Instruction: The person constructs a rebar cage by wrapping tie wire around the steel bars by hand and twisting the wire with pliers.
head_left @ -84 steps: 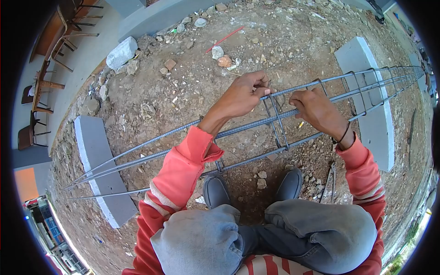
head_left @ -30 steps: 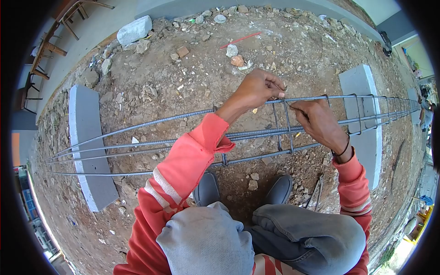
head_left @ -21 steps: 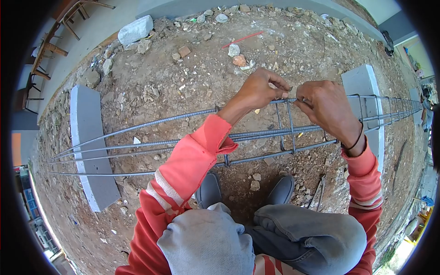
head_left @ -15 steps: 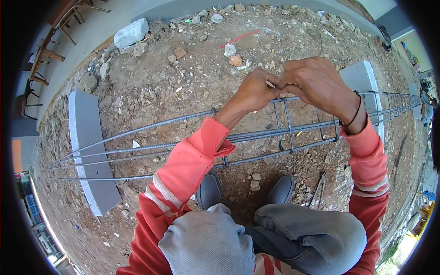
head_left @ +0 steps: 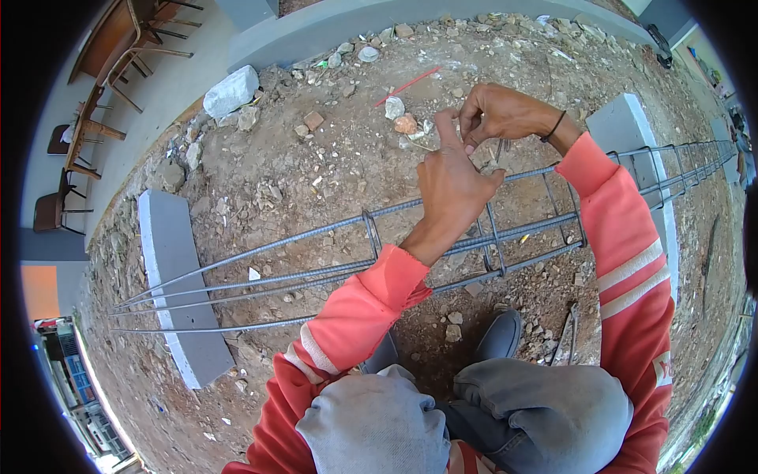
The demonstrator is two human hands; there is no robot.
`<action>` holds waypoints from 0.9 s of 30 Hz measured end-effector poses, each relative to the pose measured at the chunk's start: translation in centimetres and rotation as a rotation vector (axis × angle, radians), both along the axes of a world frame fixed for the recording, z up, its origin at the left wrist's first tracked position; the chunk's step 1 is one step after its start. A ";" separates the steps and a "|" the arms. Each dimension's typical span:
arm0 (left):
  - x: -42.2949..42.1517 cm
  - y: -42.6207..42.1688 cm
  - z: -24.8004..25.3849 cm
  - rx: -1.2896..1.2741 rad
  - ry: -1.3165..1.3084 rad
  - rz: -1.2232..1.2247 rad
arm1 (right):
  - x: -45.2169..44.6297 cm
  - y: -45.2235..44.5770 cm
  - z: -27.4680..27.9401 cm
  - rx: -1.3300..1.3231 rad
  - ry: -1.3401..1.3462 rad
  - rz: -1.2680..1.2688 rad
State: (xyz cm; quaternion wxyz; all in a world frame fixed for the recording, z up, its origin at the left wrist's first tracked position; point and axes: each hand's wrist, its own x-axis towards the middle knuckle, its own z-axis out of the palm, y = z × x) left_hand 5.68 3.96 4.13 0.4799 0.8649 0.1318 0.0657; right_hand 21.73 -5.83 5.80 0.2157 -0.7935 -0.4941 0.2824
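Above the top bar of a rebar cage [head_left: 332, 227], my two hands meet. My right hand [head_left: 505, 114] is closed in a pinch, with short dark lengths of thin wire [head_left: 500, 148] showing just below its fingers. Close against it is my left hand [head_left: 452, 183], its fingers curled up toward the right fingertips and its thumb pointing right. What the left fingers hold is hidden. Beneath the hands, square stirrups [head_left: 493, 237] surround the long bars. Another stirrup [head_left: 371, 235] stands left of my left wrist.
The cage rests across a grey concrete block [head_left: 185, 288] at left and another block [head_left: 624, 130] at right. Pliers-like handles [head_left: 565, 332] lie near my right shoe [head_left: 499, 336]. Stones, a white rock [head_left: 230, 92] and a red stick [head_left: 408, 85] are beyond the cage.
My hands have lifted off the top bar and shifted slightly away from me. The right hand has turned, and thin wire now shows beneath it. The view has swung a little left.
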 end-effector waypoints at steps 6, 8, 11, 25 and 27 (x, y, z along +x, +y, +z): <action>0.4 -0.5 -1.3 0.256 -0.182 0.010 | 0.5 -2.3 -1.2 -0.022 0.197 -0.092; 0.4 -0.6 -1.6 0.170 -0.267 -0.007 | 0.4 -3.3 -1.4 -0.021 0.252 -0.118; 0.3 0.1 -1.9 0.051 -0.354 0.037 | -0.1 -5.0 -0.8 -0.040 0.236 -0.153; 2.2 2.3 -2.0 -0.579 0.178 -0.171 | -9.2 -3.0 7.5 0.228 -0.734 -0.289; 1.3 2.9 -2.2 -0.674 0.144 -0.188 | -10.3 -5.9 9.4 0.356 -0.817 -0.376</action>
